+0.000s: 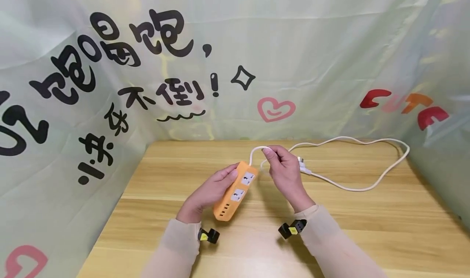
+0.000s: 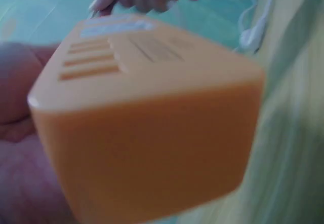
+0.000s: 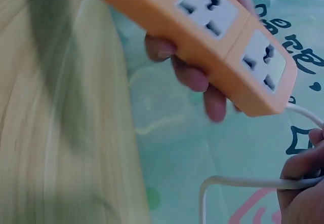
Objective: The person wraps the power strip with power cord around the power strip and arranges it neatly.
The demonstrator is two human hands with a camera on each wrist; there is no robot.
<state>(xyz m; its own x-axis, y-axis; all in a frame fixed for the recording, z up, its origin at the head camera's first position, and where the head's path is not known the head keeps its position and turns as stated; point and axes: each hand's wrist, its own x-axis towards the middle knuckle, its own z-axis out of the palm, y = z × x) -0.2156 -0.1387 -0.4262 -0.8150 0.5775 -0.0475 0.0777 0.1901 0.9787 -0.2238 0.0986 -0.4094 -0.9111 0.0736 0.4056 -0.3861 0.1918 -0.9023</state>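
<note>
An orange power strip (image 1: 235,191) with two white socket faces and several USB slots is held tilted above the table by my left hand (image 1: 214,188). In the right wrist view, the left fingers (image 3: 190,76) wrap under the strip. My right hand (image 1: 285,174) pinches the white cord (image 1: 256,150) a short way from the strip's upper end. Seen from the left wrist, the strip's blank orange end (image 2: 152,153) fills the view, with the left palm (image 2: 28,178) beside it. Just right of the right hand lies the white plug (image 1: 303,166), partly hidden by it.
The rest of the cord (image 1: 382,178) forms a wide loop on the right of the wooden table (image 1: 165,176). A pale printed cloth (image 1: 323,58) stands behind the table and at both sides. Small black cameras (image 1: 292,229) are strapped to both wrists.
</note>
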